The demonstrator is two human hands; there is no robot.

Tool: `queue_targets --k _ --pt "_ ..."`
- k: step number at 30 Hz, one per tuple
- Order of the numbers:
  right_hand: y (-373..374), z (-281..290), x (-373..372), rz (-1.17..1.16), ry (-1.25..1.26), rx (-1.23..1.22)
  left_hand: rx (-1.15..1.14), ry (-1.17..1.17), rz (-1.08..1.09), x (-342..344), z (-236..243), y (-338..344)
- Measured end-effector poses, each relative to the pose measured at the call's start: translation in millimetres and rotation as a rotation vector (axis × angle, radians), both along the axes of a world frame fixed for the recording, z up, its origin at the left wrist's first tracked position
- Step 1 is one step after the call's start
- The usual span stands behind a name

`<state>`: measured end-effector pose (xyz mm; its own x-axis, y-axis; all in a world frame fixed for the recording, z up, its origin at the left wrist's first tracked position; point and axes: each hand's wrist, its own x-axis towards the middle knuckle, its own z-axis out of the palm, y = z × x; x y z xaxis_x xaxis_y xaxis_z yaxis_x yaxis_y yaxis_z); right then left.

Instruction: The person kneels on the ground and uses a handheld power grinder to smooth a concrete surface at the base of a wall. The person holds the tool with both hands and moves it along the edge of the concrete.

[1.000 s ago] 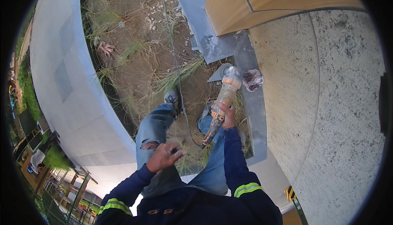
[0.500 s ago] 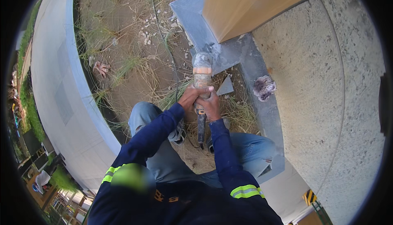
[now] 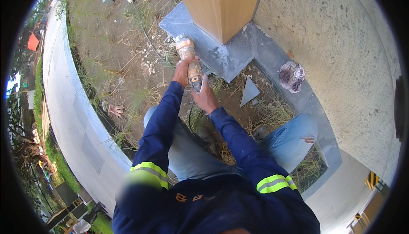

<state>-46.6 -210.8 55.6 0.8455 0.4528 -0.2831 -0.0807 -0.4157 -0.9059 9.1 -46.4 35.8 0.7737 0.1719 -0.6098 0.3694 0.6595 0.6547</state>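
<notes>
A dusty orange hand-held power tool (image 3: 190, 60), shaped like an angle grinder, points away from me toward the grey stone base (image 3: 200, 34) of a wooden column (image 3: 221, 2). My left hand (image 3: 183, 70) grips the tool's body from the left. My right hand (image 3: 205, 97) holds its rear end, just below. A dark cord runs down from the tool between my knees. Both forearms are in dark blue sleeves with yellow reflective bands.
I squat on dry grass and bare soil. A loose grey tile shard (image 3: 249, 92) lies to the right, a crumpled bag (image 3: 292, 75) beyond it on the grey ledge. A rough concrete wall (image 3: 341, 51) rises on the right; a pale curved kerb (image 3: 64, 89) borders the left.
Both hands have pushed the tool forward and left toward the stone base. A second ago only my right hand held it; my left hand joined it.
</notes>
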Motion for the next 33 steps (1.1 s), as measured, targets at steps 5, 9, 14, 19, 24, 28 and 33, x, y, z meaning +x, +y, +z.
queue_targets --k 5,9,14,19,24,28,33 --pt "20.7 -21.8 20.7 -0.016 -0.076 -0.088 0.027 0.033 -0.008 26.2 -18.8 15.9" --pt "25.1 -21.5 38.8 0.009 0.009 -0.106 0.107 0.063 -0.009 41.8 -29.0 23.2" --pt "17.9 -31.7 52.5 -0.008 -0.010 -0.096 0.087 0.046 -0.024 56.9 -28.0 11.6" --pt "5.3 -20.5 48.2 -0.020 0.068 -0.149 0.099 0.065 -0.033 53.7 -24.3 -3.5" --pt "-27.1 -33.8 17.6 0.011 0.057 -0.121 0.096 0.112 -0.030 21.9 -28.5 -32.4" --pt "-16.8 -36.9 19.5 0.005 0.045 -0.078 0.097 0.053 0.025 17.9 -41.0 -14.3" --pt "-5.0 -41.9 49.6 -0.011 -0.002 -0.093 0.115 0.062 -0.012 51.0 -37.3 -5.8"
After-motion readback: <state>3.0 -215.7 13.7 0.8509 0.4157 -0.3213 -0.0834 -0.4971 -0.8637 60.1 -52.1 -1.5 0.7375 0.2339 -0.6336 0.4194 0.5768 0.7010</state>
